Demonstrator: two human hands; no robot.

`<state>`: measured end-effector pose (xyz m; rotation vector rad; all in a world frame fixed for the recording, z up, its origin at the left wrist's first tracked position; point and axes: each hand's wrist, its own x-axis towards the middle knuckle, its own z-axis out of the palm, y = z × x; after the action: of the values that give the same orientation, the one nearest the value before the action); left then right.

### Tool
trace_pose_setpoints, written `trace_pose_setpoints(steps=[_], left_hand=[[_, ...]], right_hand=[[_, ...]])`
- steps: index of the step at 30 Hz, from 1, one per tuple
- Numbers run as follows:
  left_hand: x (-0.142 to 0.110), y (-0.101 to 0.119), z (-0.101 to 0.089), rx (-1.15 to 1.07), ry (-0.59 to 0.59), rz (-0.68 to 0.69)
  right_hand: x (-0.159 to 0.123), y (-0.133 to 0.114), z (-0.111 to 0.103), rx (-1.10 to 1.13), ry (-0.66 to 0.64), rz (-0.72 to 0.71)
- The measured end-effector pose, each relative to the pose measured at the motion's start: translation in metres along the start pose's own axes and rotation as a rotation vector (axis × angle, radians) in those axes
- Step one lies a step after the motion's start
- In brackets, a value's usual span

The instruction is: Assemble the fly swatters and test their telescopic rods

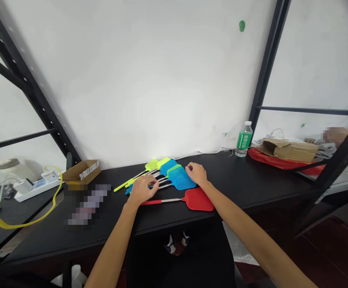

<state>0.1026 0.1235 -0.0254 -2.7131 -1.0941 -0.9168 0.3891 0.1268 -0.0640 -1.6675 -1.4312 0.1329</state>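
Fly swatters lie in a fanned, overlapping row on the black table, heads to the right and handles to the left. Frontmost in the row is a blue fly swatter with a mesh head. My left hand is closed around its handle, a bit of blue showing between thumb and fingers. My right hand has curled fingers at the right edge of the blue head; the fingertips are partly hidden. Yellow-green fly swatters lie behind. A red fly swatter lies apart in front, its handle end beneath my left wrist.
On the black table stands a water bottle at the back right. To the left are an open cardboard box, a power strip and a yellow cable. Past the right post lie cardboard and a red bag.
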Motion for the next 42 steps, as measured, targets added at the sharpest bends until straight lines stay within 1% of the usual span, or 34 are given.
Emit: trace_pose_setpoints(steps=[2, 3, 4, 6, 8, 10, 14, 16, 18, 20, 21, 22, 23, 25, 26, 28, 29, 30, 31, 33, 35, 36, 39, 40, 42], left_hand=[[-0.006, 0.019, -0.003, -0.039, -0.059, 0.111], [-0.01, 0.028, -0.004, -0.05, -0.109, 0.173], [-0.015, 0.035, -0.004, -0.057, -0.15, 0.212], [-0.022, 0.043, -0.002, -0.057, -0.218, 0.248], [-0.026, 0.043, 0.002, -0.031, -0.216, 0.221], [-0.025, 0.037, 0.007, 0.013, -0.168, 0.183], [-0.021, 0.026, 0.015, 0.091, -0.078, 0.136], [-0.02, 0.025, 0.015, 0.119, -0.065, 0.094], [-0.019, 0.022, 0.012, 0.121, -0.08, 0.056], [-0.016, 0.01, 0.005, 0.107, -0.114, 0.032], [-0.013, 0.0, 0.0, 0.104, -0.133, 0.017], [-0.01, -0.013, -0.004, 0.12, -0.141, -0.027], [-0.007, -0.028, -0.008, 0.147, -0.156, -0.089], [-0.002, -0.06, -0.014, 0.213, -0.193, -0.281], [-0.002, -0.074, -0.014, 0.228, -0.247, -0.372], [-0.004, -0.093, -0.013, 0.219, -0.39, -0.464], [-0.007, -0.098, -0.01, 0.231, -0.435, -0.487], [-0.01, -0.098, -0.007, 0.257, -0.443, -0.507], [-0.014, -0.095, -0.005, 0.278, -0.432, -0.534], [-0.019, -0.08, 0.0, 0.298, -0.421, -0.567], [-0.023, -0.059, 0.003, 0.309, -0.418, -0.577], [-0.025, -0.046, 0.003, 0.311, -0.414, -0.585], [-0.032, -0.001, 0.003, 0.33, -0.397, -0.592], [-0.035, 0.015, 0.003, 0.342, -0.388, -0.603], [-0.044, 0.049, 0.002, 0.332, -0.378, -0.582]], right_hand=[[-0.002, -0.002, 0.003, -0.022, 0.004, -0.044], [-0.002, -0.003, 0.004, -0.02, 0.012, -0.055], [-0.001, -0.002, 0.004, -0.019, 0.018, -0.058], [0.002, -0.001, 0.0, -0.038, 0.029, -0.043], [0.005, 0.001, -0.006, -0.071, 0.052, -0.004], [0.007, 0.003, -0.011, -0.091, 0.081, 0.029], [0.007, 0.003, -0.015, -0.093, 0.095, 0.022], [0.006, 0.001, -0.014, -0.085, 0.086, 0.019], [0.005, -0.001, -0.012, -0.086, 0.074, 0.025], [0.004, -0.004, -0.012, -0.098, 0.048, 0.023], [0.003, -0.006, -0.013, -0.108, 0.029, 0.012], [0.001, -0.01, -0.015, -0.117, 0.005, -0.01], [0.0, -0.014, -0.017, -0.128, -0.022, -0.043], [-0.006, -0.026, -0.021, -0.158, -0.077, -0.13], [-0.01, -0.032, -0.022, -0.178, -0.102, -0.178], [-0.023, -0.045, -0.023, -0.22, -0.159, -0.273], [-0.032, -0.05, -0.023, -0.238, -0.184, -0.314], [-0.042, -0.054, -0.021, -0.262, -0.22, -0.349], [-0.052, -0.056, -0.019, -0.297, -0.241, -0.353], [-0.071, -0.056, -0.015, -0.37, -0.232, -0.316], [-0.082, -0.051, -0.012, -0.412, -0.256, -0.258], [-0.084, -0.048, -0.012, -0.419, -0.29, -0.212], [-0.079, -0.038, -0.015, -0.398, -0.427, -0.054], [-0.075, -0.036, -0.016, -0.387, -0.464, -0.012], [-0.065, -0.033, -0.017, -0.371, -0.519, 0.042]])
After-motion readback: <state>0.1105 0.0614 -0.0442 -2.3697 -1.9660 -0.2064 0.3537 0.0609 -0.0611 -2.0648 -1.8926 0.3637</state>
